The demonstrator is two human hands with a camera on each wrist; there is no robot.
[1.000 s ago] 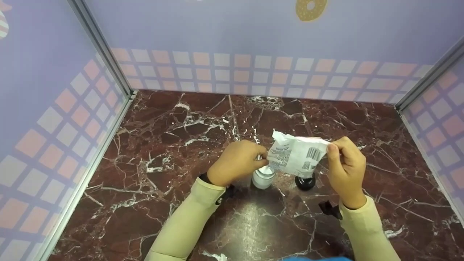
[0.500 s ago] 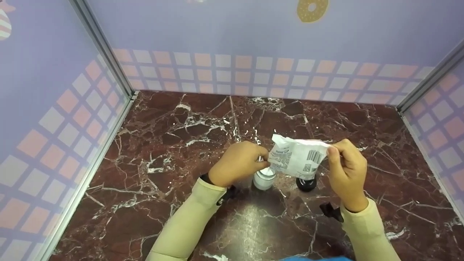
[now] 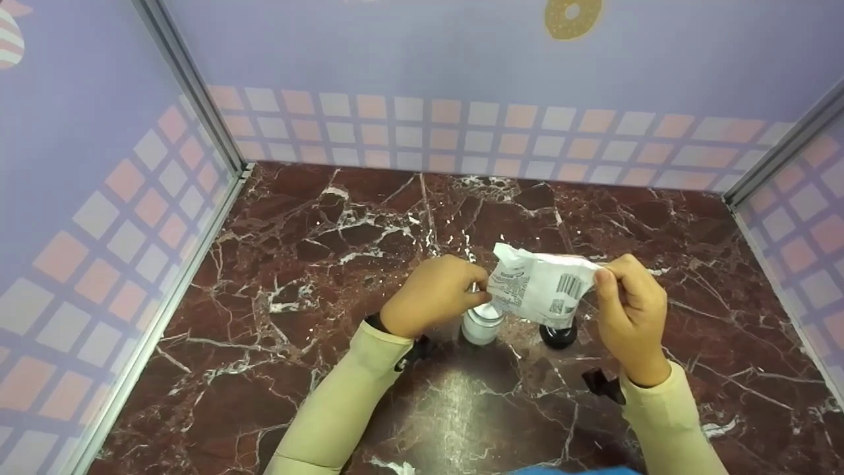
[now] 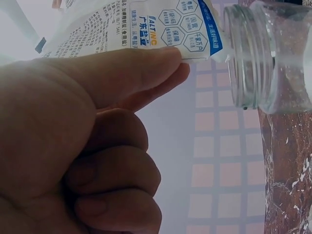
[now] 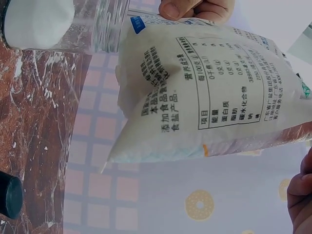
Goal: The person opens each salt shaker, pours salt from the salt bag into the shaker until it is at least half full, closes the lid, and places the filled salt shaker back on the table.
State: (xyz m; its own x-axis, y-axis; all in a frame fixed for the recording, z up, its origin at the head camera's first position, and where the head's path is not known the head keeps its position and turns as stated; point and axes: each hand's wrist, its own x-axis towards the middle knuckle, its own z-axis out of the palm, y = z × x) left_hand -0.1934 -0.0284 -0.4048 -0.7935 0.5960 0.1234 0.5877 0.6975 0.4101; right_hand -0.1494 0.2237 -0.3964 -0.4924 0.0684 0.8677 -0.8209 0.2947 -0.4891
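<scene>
Two hands, one printed packet, one glass jar, one round black object; two sleeves, three wall panels, one surface.

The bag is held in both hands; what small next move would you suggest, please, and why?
Perhaps raise the right hand slightly to tilt the bag further: its lower end is at the mouth of the jar, where clear space shows above white powder.

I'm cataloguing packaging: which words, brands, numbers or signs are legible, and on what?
Bag, left-wrist view:
"广东盐业"
"ALTIN", end letters unclear
"国营"
"保障"
"千家万户"
"生活好味道"
Bag, right-wrist view:
"食盐产品"
Its nutrition table:
"项目"
"能量"
"蛋白质"
"脂肪"
"碳水化合物"
"钠"
Head view: barcode and QR code, no digits readable.
Other print: too small or blurred.
Jar: none visible.
</scene>
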